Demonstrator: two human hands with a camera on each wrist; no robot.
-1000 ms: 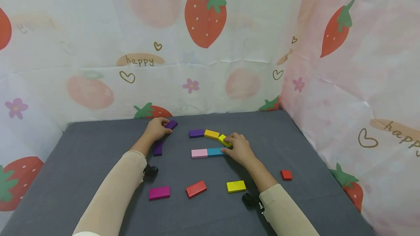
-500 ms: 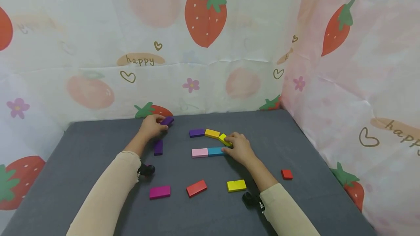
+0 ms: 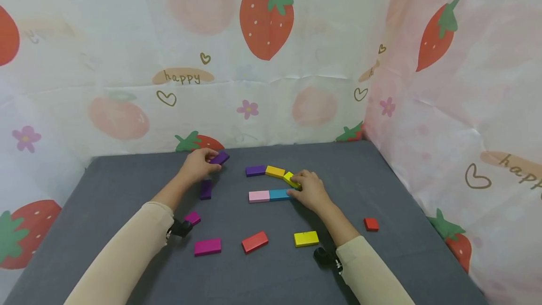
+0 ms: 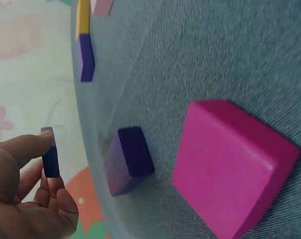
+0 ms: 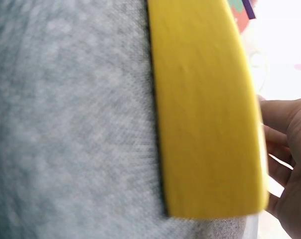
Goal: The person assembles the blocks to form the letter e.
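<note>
My left hand (image 3: 198, 164) pinches a purple block (image 3: 220, 157) by its end, raised off the cloth near the table's back edge. In the left wrist view, thumb and fingers grip this dark block (image 4: 50, 154). Another purple block (image 3: 205, 189) lies just below that hand. My right hand (image 3: 311, 192) holds a yellow block (image 3: 290, 179) between finger and thumb at the right end of a curved row. Its thumb lies against a blue block (image 3: 279, 195), which joins a pink block (image 3: 259, 196). The right fingertips are hidden in the right wrist view.
The row continues left with an orange-yellow block (image 3: 275, 172) and a purple block (image 3: 255, 171). Nearer lie two magenta blocks, one small (image 3: 193, 218) and one longer (image 3: 208, 247), a red block (image 3: 255, 242), a yellow block (image 3: 306, 239) and a small red block (image 3: 371, 224).
My left hand shifts slightly left, then back right, with the purple block. Its forearm moves left, uncovering the small magenta block. The right hand stays at the yellow block.
</note>
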